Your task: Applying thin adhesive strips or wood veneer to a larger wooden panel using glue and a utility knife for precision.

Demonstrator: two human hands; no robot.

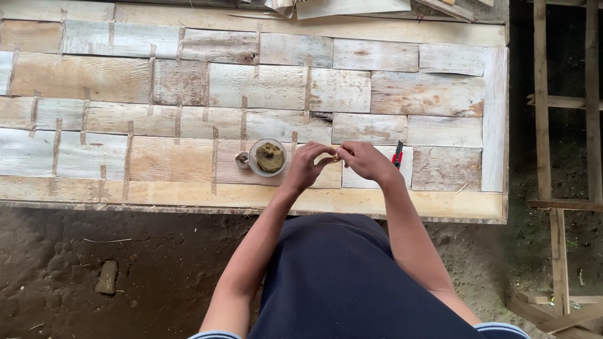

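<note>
Near the bench's (251, 198) front edge, both hands (306, 168) (366, 161) pinch something small, perhaps putty from the bowl (268, 157).

Dark navy garment, striped sleeve cuffs

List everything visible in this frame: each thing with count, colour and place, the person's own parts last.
wooden panel: one, pale weathered planks joined in rows, filling the upper frame
small bowl: one, clear-rimmed, holding a brownish-green lump, on the panel left of the hands
small round cap: one, dark, touching the bowl's left side
utility knife: one, red and black, on the panel right of the hands
wooden frame: one, bare slats, right edge
stone: one, grey-brown, on the dirt ground at lower left
left hand: one, fingers pinched together with the right, over the panel; what they hold is too small to tell
right hand: one, meeting the left
</note>
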